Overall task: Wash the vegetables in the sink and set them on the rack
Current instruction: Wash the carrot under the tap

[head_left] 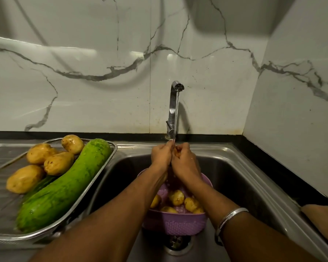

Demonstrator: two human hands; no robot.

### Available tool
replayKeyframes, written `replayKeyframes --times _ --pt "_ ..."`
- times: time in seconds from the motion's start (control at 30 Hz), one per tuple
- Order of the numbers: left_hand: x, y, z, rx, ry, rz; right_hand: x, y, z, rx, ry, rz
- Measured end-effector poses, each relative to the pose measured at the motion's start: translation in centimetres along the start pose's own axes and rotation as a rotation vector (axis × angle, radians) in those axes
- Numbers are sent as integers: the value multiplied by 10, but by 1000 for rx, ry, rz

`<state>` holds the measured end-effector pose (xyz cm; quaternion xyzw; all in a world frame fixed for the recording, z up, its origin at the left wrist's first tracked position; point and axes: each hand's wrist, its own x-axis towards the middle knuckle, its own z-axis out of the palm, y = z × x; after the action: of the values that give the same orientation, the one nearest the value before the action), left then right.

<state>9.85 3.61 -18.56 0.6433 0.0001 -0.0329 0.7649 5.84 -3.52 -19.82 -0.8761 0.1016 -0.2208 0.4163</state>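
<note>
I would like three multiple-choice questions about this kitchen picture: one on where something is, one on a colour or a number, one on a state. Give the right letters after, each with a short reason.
1. Where does the purple colander stand?
A. on the drainboard
B. inside the sink
C. on the black counter

2. How many potatoes lie on the steel rack beside the green gourd?
A. two
B. four
C. six

3. What is the state of the tap?
A. running
B. off
C. covered with a cloth

Answers:
1 B, the colander sits in the basin above the drain.
2 B, four potatoes show beside the gourd.
3 A, a stream falls from the spout onto the left hand and right hand, which rub a potato between them.
</note>
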Motion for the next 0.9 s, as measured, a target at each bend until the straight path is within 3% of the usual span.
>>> replayKeyframes --times 0.13,0.23,0.37,0.53,0.63,0.77,0.9 --pt "3 0 -3 -162 54 -55 6 2 -7 214 -15 34" --pt "10 -8 -13 27 134 11 10 8 -15 443 -60 132" --pt "8 -16 -20 354 -65 56 14 11 -17 527 -36 233" --pt "2 -17 -11 549 -272 123 16 11 -12 485 -66 339" --pt "0 -22 -7 434 -301 56 14 6 -2 497 -164 350" --pt "3 -20 -3 254 -149 -4 13 -9 5 629 -230 353" --pt "4 -19 -4 191 -43 56 9 -10 10 567 -241 258"
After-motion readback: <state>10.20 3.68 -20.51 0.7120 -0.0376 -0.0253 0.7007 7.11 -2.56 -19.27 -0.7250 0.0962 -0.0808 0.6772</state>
